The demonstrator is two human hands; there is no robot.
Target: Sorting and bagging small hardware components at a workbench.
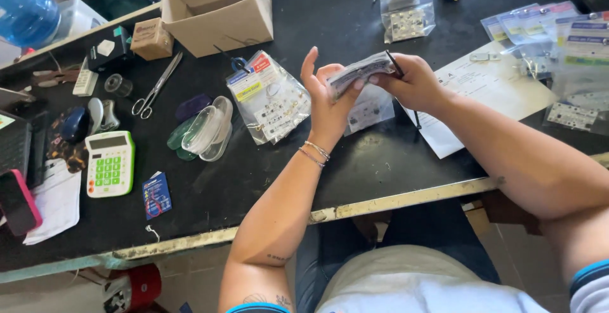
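Two hands are showing above the desk (355, 179), the left hand (327, 100) and the right hand (415, 84), sharing one small clear packet (360, 72). One open cardboard box (219, 11) and one small brown carton (151, 39) are sitting at the back. One pair of scissors (155, 87), one green-and-white calculator (110, 163) and one blue bottle (25, 11) are lying there too. Two bracelets (315, 153) are circling the left wrist.

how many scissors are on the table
1 for certain: metal scissors lying open-handled on the black table, between the small brown box and the clear plastic trays. More could be hidden under the bags or the large cardboard box.
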